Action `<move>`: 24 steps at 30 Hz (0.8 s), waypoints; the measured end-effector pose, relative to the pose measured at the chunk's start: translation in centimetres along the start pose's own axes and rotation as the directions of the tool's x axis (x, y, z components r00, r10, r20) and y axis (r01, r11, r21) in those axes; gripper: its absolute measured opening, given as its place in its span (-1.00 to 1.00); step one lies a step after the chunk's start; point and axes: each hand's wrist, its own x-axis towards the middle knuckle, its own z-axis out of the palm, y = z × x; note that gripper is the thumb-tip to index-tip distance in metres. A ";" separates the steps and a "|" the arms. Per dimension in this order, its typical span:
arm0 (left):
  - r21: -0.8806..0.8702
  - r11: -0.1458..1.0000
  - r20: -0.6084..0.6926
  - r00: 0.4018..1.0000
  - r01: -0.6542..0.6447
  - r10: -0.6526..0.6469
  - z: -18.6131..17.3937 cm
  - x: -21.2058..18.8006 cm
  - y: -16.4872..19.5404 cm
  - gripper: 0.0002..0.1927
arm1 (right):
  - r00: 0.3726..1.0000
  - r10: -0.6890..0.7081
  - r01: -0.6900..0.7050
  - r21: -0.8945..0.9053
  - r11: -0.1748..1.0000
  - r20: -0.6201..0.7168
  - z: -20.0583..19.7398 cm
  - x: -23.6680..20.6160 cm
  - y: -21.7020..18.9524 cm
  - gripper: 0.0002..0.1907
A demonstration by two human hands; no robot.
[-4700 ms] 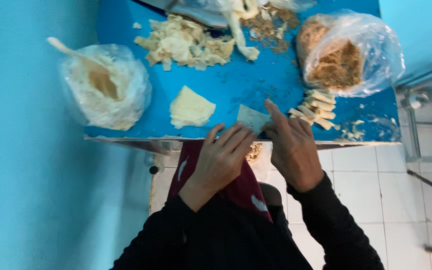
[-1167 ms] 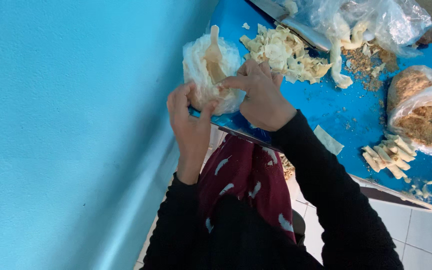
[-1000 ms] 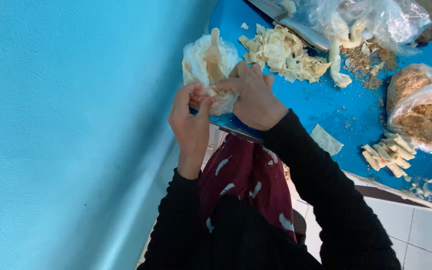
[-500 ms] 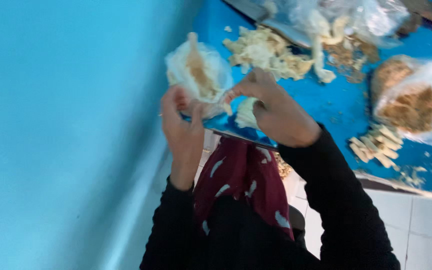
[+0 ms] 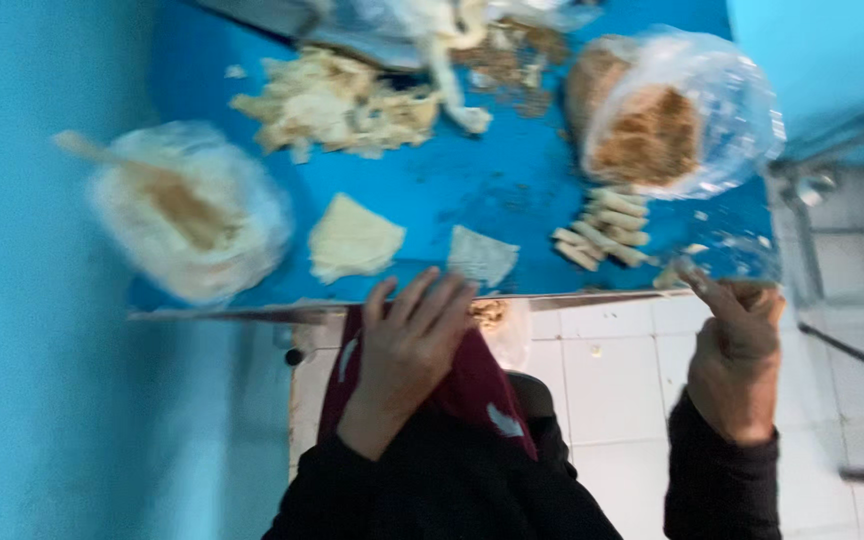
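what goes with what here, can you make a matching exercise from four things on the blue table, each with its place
Things
1. bag of brown filling
2. bag with a wooden stick
3. row of rolled pieces
4. small flat wrapper

Places
A. at the near edge, just beyond the left hand
B. at the left end of the blue table
C. at the far right of the table
D. just below the filling bag, nearer the right hand

Pairs: 1-C, 2-B, 3-D, 4-A
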 end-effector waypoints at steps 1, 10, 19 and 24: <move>0.025 0.999 0.023 1.000 -0.020 0.020 -0.1 -0.1 -0.3 -0.67 | 1.000 0.001 -0.003 -0.072 0.997 -0.023 -0.2 -0.4 0.8 -0.20; -0.002 0.992 0.017 0.992 -0.129 0.129 0.7 -0.7 -3.7 -0.72 | 0.989 -0.010 -0.074 -0.558 0.826 -0.147 0.2 -1.7 6.0 -0.08; 0.000 0.991 -0.001 0.991 -0.137 0.137 1.0 -1.0 -4.0 -0.68 | 0.992 -0.120 0.095 -0.784 0.614 0.026 -1.3 -2.5 7.9 -0.19; 0.029 0.986 0.054 0.985 -0.164 0.163 0.6 -0.3 -3.5 -0.66 | 0.993 -0.109 0.073 -0.546 0.834 -0.034 -3.5 -0.4 4.1 -0.38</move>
